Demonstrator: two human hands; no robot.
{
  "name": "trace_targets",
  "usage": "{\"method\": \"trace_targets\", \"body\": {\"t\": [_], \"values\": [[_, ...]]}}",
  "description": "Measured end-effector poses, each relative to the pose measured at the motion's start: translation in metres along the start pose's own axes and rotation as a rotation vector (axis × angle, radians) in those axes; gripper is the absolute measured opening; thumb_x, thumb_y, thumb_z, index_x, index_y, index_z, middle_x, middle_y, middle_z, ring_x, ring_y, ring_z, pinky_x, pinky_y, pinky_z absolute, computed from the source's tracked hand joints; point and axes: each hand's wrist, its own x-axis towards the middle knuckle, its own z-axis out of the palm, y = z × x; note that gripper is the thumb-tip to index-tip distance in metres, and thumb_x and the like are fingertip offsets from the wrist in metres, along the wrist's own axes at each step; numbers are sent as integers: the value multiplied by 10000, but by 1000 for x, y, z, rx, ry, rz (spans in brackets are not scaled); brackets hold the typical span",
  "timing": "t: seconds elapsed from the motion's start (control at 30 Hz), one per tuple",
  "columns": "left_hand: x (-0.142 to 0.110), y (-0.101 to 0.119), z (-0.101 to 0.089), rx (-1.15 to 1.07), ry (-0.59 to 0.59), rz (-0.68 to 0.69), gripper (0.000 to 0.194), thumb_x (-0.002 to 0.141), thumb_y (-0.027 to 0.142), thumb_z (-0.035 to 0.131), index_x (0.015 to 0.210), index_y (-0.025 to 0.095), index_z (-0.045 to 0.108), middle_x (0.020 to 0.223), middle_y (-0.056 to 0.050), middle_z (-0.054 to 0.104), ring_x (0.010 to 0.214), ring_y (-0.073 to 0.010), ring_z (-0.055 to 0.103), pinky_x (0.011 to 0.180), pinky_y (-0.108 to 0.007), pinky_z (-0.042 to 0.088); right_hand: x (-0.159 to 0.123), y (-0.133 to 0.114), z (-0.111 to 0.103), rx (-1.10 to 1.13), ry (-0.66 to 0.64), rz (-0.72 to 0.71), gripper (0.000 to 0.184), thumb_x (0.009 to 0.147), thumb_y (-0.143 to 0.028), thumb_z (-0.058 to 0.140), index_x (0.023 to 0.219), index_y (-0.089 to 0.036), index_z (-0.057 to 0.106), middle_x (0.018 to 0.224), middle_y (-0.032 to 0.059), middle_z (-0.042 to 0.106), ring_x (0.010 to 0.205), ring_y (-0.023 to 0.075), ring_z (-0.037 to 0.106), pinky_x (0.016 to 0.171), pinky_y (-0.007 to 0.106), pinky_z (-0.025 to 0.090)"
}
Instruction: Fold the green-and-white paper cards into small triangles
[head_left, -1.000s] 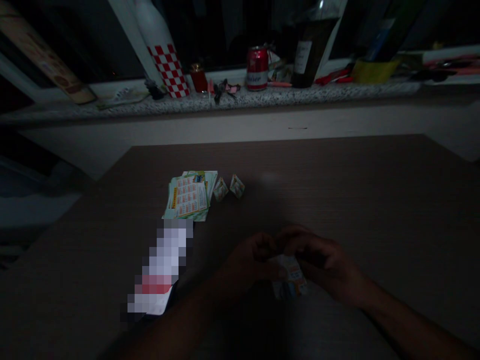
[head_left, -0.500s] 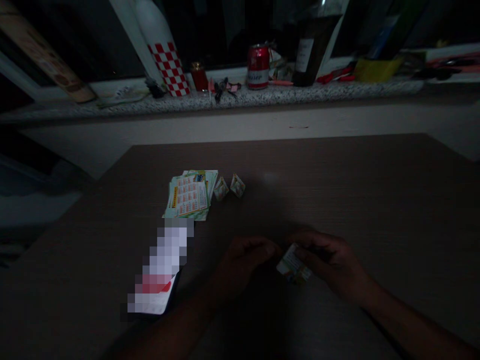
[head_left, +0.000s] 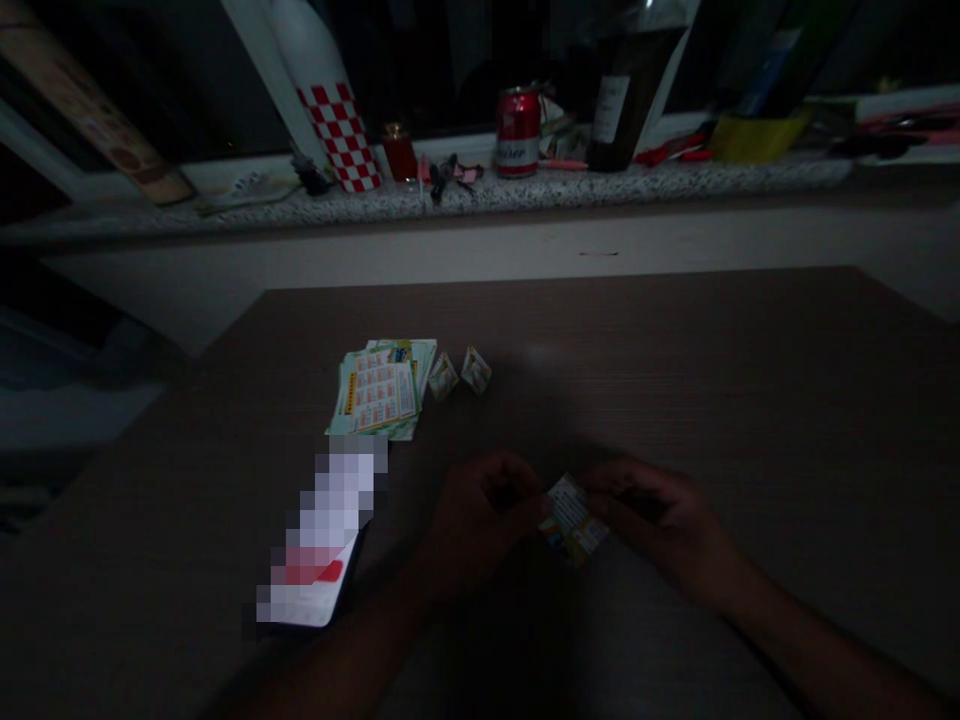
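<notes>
A small folded piece of printed paper, with lines of text and green and yellow patches, is held low over the table between both hands. My left hand pinches its left edge with thumb and fingers. From the other side, my right hand grips the right edge, thumb on top. Two small folded paper pieces stand further off on the table, beside a loose stack of printed paper slips in green and white with orange number-like blocks.
A phone with its screen lit lies left of my hands on the wooden table. Behind, a granite sill carries a checkered bottle, a red can, a dark bottle and small clutter.
The folded paper has turned and shifted slightly left. My left hand, earlier at or just short of its edge, now pinches it too. The stack and phone stay put.
</notes>
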Motion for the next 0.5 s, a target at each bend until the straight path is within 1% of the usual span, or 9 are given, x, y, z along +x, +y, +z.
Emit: {"method": "trace_targets", "body": {"t": [0.07, 0.1, 0.17, 0.23, 0.3, 0.4, 0.5], "values": [[1, -1, -2, 81, -3, 14, 126, 751, 234, 670, 741, 155, 572, 659, 27, 577, 596, -96, 529, 551, -198, 407, 2, -1, -2, -105, -15, -33, 86, 866, -238, 605, 917, -225, 673, 848, 22, 700, 763, 146, 647, 667, 252, 510], [1, -1, -2, 156, -8, 27, 98, 770, 233, 649, 763, 156, 589, 681, 17, 597, 623, -109, 550, 572, -208, 417, 4, -2, -3, -178, -36, -52, 86, 872, -228, 594, 893, -219, 676, 833, 25, 695, 759, 150, 637, 672, 267, 501], [2, -2, -3, 371, -1, 81, 60, 800, 215, 604, 808, 160, 626, 734, -3, 634, 681, -132, 578, 616, -234, 428, 6, -2, -6, -300, -64, -147, 93, 868, -188, 587, 885, -209, 676, 828, 32, 682, 792, 169, 623, 718, 308, 485], [2, -3, -4, 611, -1, 175, 85, 817, 192, 575, 827, 170, 656, 776, -14, 658, 733, -152, 586, 669, -264, 426, 8, 0, -7, -398, -63, -238, 97, 863, -162, 583, 862, -205, 670, 791, 27, 665, 770, 172, 605, 718, 332, 463], [2, -5, -4, 792, -20, 290, 103, 828, 181, 566, 831, 177, 669, 805, -17, 669, 776, -164, 582, 722, -288, 418, 9, 2, -8, -472, -67, -295, 96, 853, -144, 588, 858, -205, 662, 777, 21, 655, 762, 174, 594, 719, 346, 447], [1, -7, -4, 932, -55, 396, 116, 854, 191, 549, 841, 173, 662, 813, -21, 671, 785, -164, 577, 750, -295, 413, 7, 4, -8, -550, -77, -337, 97, 841, -140, 605, 891, -209, 653, 818, 24, 661, 812, 185, 591, 758, 367, 433], [1, -8, -3, 1013, -63, 435, 115, 868, 197, 538, 848, 168, 647, 800, -24, 659, 770, -164, 570, 739, -292, 414, 6, 3, -8, -596, -138, -355, 115, 829, -165, 637, 931, -215, 651, 900, 28, 669, 892, 195, 586, 816, 380, 421]]}}
